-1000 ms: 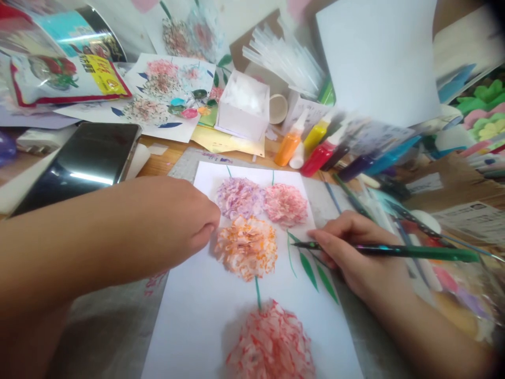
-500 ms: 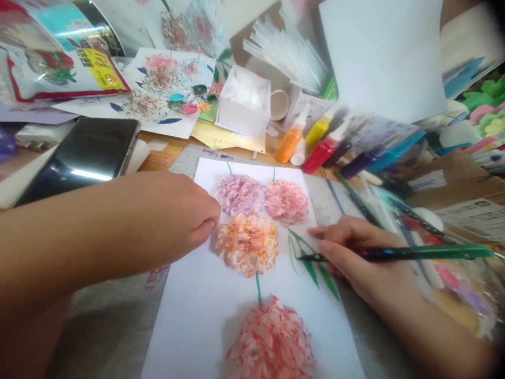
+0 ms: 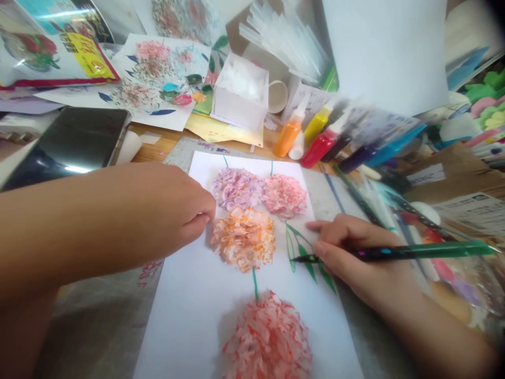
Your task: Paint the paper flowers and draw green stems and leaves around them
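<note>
A white sheet of paper (image 3: 197,310) lies in front of me with several fluffy paper flowers on it: a purple one (image 3: 235,188), a pink one (image 3: 284,195), an orange one (image 3: 243,238) and a red one (image 3: 268,339). My right hand (image 3: 357,258) grips a green paintbrush (image 3: 414,252), whose tip touches the green leaves (image 3: 302,251) painted right of the orange flower. My left hand (image 3: 173,205) rests on the sheet's left edge, fingers curled, beside the orange flower.
Paint bottles in orange (image 3: 289,138), yellow (image 3: 316,125) and red (image 3: 321,149) stand behind the sheet. A white box (image 3: 239,102), a phone (image 3: 74,145), another flower picture (image 3: 158,79), a big white sheet (image 3: 382,52) and several brushes (image 3: 379,202) crowd the table.
My right hand has drawn more green leaf outline next to the orange flower, the brush tip shifting slightly down and left. My left hand has stayed on the sheet.
</note>
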`<state>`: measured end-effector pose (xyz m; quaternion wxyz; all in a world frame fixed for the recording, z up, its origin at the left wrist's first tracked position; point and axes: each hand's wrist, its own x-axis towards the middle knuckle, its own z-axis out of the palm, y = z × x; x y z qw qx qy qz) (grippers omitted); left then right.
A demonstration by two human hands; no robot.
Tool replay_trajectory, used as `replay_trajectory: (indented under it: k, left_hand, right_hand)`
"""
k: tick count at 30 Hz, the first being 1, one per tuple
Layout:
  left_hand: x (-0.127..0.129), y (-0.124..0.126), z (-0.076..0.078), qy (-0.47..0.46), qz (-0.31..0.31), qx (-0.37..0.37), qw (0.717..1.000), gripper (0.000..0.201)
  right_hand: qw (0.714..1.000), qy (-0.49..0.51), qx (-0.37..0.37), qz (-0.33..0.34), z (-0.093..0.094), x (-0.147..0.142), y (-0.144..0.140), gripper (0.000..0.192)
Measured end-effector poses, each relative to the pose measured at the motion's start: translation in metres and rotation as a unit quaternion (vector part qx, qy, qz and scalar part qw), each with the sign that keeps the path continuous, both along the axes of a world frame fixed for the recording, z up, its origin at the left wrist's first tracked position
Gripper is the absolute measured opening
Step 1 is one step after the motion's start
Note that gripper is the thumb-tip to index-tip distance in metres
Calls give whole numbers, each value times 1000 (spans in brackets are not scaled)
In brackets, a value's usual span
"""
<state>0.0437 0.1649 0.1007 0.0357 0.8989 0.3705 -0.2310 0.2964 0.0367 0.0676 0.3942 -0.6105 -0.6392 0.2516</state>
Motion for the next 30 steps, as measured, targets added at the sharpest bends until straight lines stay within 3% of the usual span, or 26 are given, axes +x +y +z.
replay_trajectory:
  k: [13,18,23,28,30]
  left_hand:
    - [2,1,0,-20,-5,2,1000,29]
    - [1,0,0,-26,-9,4,1000,28]
    - [2,2,1,-14,-10,8,1000,30]
    - [1,0,2,-6,-3,9,1000,28]
    - [0,-1,3,-4,0,7,1000,28]
  right_hand:
    - [995,-9,3,-101,-9,-1,9,23]
    - [994,-6,4,-106,-10,1,8,22]
    - [998,10,16,-68,-8,2,5,25]
    - [994,1,-3,-112,-7,0,6,21]
    - [996,1,6,-85,-8,0,5,24]
